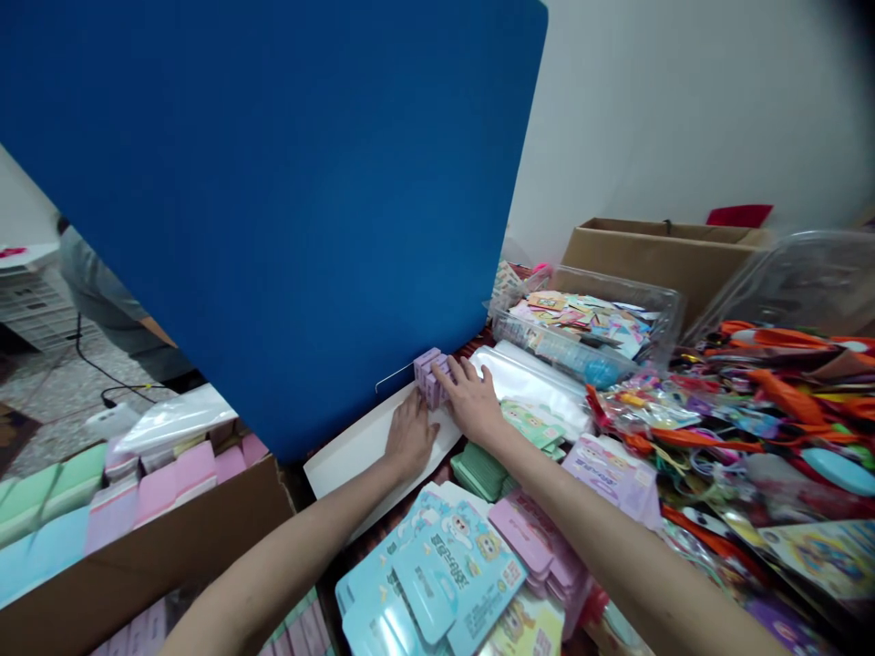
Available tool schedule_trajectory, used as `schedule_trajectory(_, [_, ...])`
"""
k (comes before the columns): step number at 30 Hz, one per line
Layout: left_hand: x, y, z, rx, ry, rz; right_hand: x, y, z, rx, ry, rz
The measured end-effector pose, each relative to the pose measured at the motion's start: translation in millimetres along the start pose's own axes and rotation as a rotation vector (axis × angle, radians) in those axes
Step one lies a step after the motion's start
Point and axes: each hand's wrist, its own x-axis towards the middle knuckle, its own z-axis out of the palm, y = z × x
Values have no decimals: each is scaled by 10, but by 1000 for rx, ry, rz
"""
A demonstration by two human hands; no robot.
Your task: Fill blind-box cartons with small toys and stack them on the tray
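A short row of small purple boxes [425, 366] stands at the far end of a long white board [362, 451], close to the blue panel. My right hand [471, 396] has its fingertips on the boxes from the right side, its thumb held away. On the near left, my left hand [410, 435] lies low over the board with bent fingers against the boxes; its fingertips are partly hidden. The boxes sit between both hands. Below my forearms are flat blue printed packages [444, 565], pink ones [526, 538] and green ones [478, 469].
A large blue panel [307, 182] rises right behind the board. To the left, a cardboard box [205, 519] holds pastel packs. Clear plastic sleeves [540, 378], a clear bin [588, 351] of paper cutouts and a pile of colourful trinkets [772, 428] lie to the right. A person [113, 292] is partly visible behind.
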Motion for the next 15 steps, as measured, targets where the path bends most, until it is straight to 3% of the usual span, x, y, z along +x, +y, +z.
schedule_trajectory(6, [-74,49,-73,52,-11,73,-59,11,-7,-1,11,-63])
schedule_trajectory(15, [-60,49,-42,111,-65,155,-60,32,-119,47,-32,94])
